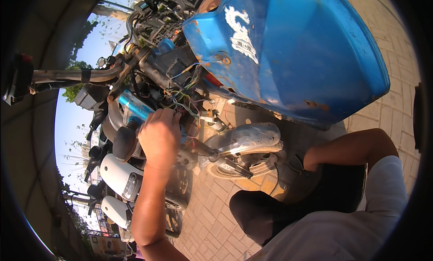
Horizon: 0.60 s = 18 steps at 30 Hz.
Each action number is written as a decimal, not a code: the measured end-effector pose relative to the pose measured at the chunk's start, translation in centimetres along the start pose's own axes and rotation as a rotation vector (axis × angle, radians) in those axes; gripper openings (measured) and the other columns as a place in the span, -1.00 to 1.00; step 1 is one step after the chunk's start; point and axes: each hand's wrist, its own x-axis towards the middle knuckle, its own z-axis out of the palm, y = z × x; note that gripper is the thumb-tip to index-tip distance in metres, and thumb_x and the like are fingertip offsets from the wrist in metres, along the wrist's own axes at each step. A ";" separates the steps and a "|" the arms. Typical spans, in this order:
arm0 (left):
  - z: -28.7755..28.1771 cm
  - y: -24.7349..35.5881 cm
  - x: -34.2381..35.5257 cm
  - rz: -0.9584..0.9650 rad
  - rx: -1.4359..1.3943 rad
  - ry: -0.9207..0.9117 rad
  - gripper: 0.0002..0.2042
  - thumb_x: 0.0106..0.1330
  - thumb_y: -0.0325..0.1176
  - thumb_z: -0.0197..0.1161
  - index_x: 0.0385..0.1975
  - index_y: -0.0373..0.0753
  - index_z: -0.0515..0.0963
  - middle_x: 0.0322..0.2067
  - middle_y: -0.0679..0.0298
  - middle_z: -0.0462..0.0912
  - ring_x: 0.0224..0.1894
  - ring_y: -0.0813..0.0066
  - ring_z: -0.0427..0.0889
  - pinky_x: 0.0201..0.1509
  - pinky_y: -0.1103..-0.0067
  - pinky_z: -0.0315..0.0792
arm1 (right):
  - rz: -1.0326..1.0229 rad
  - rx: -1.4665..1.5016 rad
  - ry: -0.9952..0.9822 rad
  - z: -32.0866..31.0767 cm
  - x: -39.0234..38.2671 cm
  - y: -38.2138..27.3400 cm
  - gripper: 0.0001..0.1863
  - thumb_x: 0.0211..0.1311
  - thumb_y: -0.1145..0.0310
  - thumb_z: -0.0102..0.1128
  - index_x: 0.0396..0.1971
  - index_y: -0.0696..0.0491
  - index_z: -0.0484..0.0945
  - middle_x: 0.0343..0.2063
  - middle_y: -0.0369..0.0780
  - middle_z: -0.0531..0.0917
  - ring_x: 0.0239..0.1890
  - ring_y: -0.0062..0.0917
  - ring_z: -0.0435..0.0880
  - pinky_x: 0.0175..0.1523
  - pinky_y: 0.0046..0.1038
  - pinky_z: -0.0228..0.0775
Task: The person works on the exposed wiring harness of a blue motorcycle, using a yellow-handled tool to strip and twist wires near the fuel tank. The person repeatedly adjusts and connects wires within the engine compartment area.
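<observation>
Beside a partly stripped scooter, my left hand (160,137) is up at the exposed front end, its fingers curled and pressed together. Whatever they grip is hidden behind the hand. Loose coloured wires (185,98) hang just past the fingers, and a light blue tube-shaped part (135,105) lies right by the knuckles. Low on the right, my right hand (311,160) reaches down near my dark-trousered leg. Its fingers are lost in shadow near the front wheel (266,168), under a scuffed grey mudguard (252,137). A fork leg (200,148) runs between the left hand and the wheel.
A large blue, rust-marked body panel (306,58) with a white dragon sticker (241,35) fills the upper right. The handlebar (76,76) sticks out to the left. White scooters (119,175) stand in a row at the left. Brick paving (212,220) lies below.
</observation>
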 end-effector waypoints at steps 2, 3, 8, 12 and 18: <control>0.3 0.0 -0.3 0.054 0.096 -0.008 -0.87 0.22 -0.30 0.36 -0.46 -0.17 0.58 -0.45 0.27 0.64 -0.36 0.24 0.66 -0.32 0.34 0.49 | -0.042 -0.033 -0.010 0.2 0.1 -0.2 -0.67 0.10 0.33 0.24 -0.12 -0.02 0.76 -0.06 -0.08 0.73 -0.07 -0.15 0.68 -0.08 -0.10 0.53; 0.3 0.0 -0.3 0.061 0.146 -0.033 -0.86 0.21 -0.31 0.37 -0.47 -0.17 0.57 -0.45 0.30 0.63 -0.34 0.31 0.65 -0.32 0.38 0.45 | -0.077 -0.033 -0.020 0.3 0.0 -0.4 -0.67 0.10 0.34 0.23 -0.11 -0.01 0.76 -0.05 -0.07 0.72 -0.06 -0.15 0.68 -0.07 -0.11 0.53; -0.4 0.8 -3.0 0.031 -0.087 0.149 -0.81 0.23 -0.39 0.37 -0.18 -0.24 0.63 -0.25 0.18 0.64 -0.27 0.17 0.62 -0.17 0.34 0.50 | -0.136 0.137 0.118 -1.5 -2.5 -1.2 -0.65 0.17 0.25 0.29 -0.09 0.10 0.70 -0.13 -0.04 0.72 -0.10 -0.18 0.69 -0.06 -0.13 0.52; -0.7 1.8 -8.2 -0.173 -0.432 0.214 -0.66 0.26 -0.43 0.38 0.02 -0.33 0.58 -0.13 0.09 0.63 -0.16 0.10 0.62 -0.03 0.35 0.51 | -0.276 0.479 1.032 -5.9 -7.4 -2.0 -0.66 0.26 0.20 0.33 -0.16 0.18 0.63 -0.30 -0.07 0.68 -0.17 -0.23 0.69 -0.09 -0.21 0.52; 2.4 3.1 -9.3 -0.366 -0.624 0.293 -0.51 0.36 -0.41 0.33 0.23 -0.48 0.40 -0.03 -0.03 0.54 -0.13 0.18 0.60 -0.04 0.43 0.51 | -0.323 0.765 2.228 -16.6 -16.5 -4.9 -0.74 0.24 0.43 0.33 -0.11 0.16 0.56 -0.15 -0.15 0.63 -0.13 -0.27 0.67 -0.08 -0.30 0.50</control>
